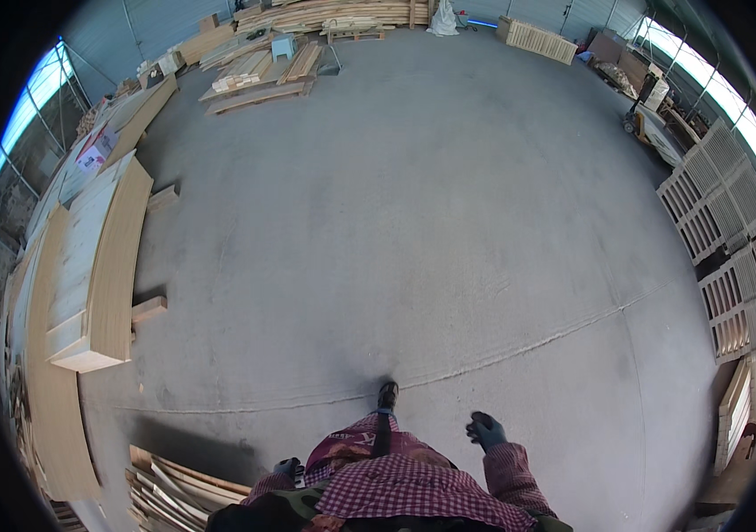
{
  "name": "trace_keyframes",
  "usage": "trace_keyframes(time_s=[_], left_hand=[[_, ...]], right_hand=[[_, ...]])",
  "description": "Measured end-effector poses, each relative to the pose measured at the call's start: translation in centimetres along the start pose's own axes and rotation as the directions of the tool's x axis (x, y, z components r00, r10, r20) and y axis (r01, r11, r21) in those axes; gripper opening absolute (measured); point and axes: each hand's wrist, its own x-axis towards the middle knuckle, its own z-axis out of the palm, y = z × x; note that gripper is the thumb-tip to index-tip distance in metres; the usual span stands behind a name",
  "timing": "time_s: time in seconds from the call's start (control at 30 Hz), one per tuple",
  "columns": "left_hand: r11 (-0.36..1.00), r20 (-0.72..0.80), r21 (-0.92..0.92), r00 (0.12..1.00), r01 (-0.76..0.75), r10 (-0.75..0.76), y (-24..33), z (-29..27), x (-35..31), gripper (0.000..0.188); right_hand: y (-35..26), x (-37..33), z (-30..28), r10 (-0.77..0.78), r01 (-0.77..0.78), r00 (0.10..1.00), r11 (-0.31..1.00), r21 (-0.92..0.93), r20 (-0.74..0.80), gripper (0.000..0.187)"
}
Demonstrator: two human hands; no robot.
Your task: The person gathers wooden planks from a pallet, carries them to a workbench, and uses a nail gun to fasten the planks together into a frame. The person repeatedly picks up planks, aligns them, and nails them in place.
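Observation:
My right hand point(485, 430), in a dark grey glove, hangs out over the bare concrete floor point(413, 222). Its fingers are loosely bent and a little apart, and nothing shows in them. Close against my left side is my left hand point(287, 467), gloved as well. Its fingers are small and partly hidden, so I cannot tell how they are held. A red-and-white checked garment point(404, 488) covers my front and sleeves. One dark shoe point(387, 395) shows ahead of me on the floor. Neither hand touches any of the stacked wood.
Long stacks of wooden sheets point(112, 266) line the left, with short timber blocks point(149, 309) jutting out at floor level. Curved boards point(187, 492) lie near my left. Pallets point(732, 293) stand along the right, a pallet jack point(642, 111) beyond. Lumber point(262, 75) is piled far left.

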Motion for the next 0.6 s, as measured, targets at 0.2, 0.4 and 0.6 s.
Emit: trace_keyframes(time_s=[0.2, 0.4, 0.6], left_hand=[[0.932, 0.192, -0.127, 0.913, -0.340, 0.360, 24.9, 16.4, 8.3, 0.026], [0.725, 0.418, -0.058, 0.643, -0.687, 0.642, 45.9, 35.3, 7.3, 0.028], [0.913, 0.352, -0.044, 0.849, -0.405, 0.394, 51.3, 41.2, 7.2, 0.029]], right_hand=[[7.2, 4.8, -18.0, 0.656, -0.298, 0.645, 0.689, 0.661, -0.393, 0.005], [2.1, 16.3, -16.8, 0.797, -0.456, 0.551, 0.535, 0.711, -0.247, 0.011], [-9.4, 34.8, -13.7, 0.720, -0.612, 0.684, 0.652, 0.447, -0.115, 0.021]])
